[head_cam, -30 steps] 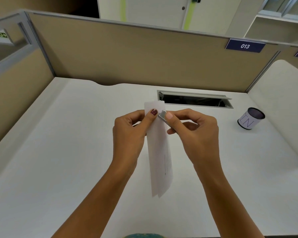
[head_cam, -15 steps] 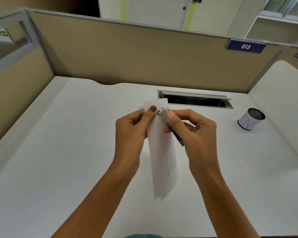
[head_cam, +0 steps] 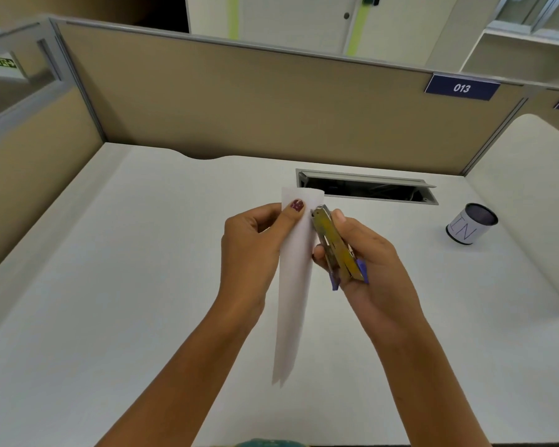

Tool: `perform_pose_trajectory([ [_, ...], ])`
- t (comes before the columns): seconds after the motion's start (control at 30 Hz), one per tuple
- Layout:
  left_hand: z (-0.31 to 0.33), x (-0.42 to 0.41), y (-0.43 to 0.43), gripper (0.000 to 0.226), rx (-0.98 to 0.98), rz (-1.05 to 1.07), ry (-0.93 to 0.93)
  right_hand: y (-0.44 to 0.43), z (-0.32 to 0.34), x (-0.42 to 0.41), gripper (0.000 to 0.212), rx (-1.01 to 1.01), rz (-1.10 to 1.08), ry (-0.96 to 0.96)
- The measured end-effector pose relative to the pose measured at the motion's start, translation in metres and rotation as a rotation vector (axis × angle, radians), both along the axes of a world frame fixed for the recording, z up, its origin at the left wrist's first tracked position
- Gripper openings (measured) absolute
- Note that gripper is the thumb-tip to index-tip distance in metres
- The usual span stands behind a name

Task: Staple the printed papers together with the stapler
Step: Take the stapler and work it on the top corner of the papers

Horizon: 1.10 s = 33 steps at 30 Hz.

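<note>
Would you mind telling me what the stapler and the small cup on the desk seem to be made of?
The stapler: apparently bare metal, its underside brassy-yellow and shiny, with purple ends, probably plastic. The cup: a dark, smooth rim with a white wrap, likely paper, given the hand-drawn "IN"; the body beneath could be plastic or metal.

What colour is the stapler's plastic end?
Purple-blue, on the stapler in the right hand; head view.
</note>
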<state>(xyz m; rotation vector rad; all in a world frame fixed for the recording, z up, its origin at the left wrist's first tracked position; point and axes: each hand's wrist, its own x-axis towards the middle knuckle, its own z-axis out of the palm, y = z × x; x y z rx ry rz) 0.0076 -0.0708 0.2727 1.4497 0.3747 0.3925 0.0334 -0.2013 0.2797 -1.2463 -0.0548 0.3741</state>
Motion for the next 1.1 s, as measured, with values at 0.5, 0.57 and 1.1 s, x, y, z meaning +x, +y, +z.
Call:
perform_pose_trajectory([
  [0.5,0.002,-0.001,0.010,0.018,0.046,0.009,0.076,-0.018,0.003,0.012,0.045,-0.183,0.015,-0.116],
  [0.57,0.002,-0.002,0.012,0.021,0.053,0.007,0.075,-0.017,0.004,0.010,0.041,-0.311,-0.011,-0.284],
  [1.1,0.007,-0.005,0.010,0.034,0.140,-0.044,0.043,-0.012,0.005,0.007,0.031,-0.658,-0.201,-0.926],
])
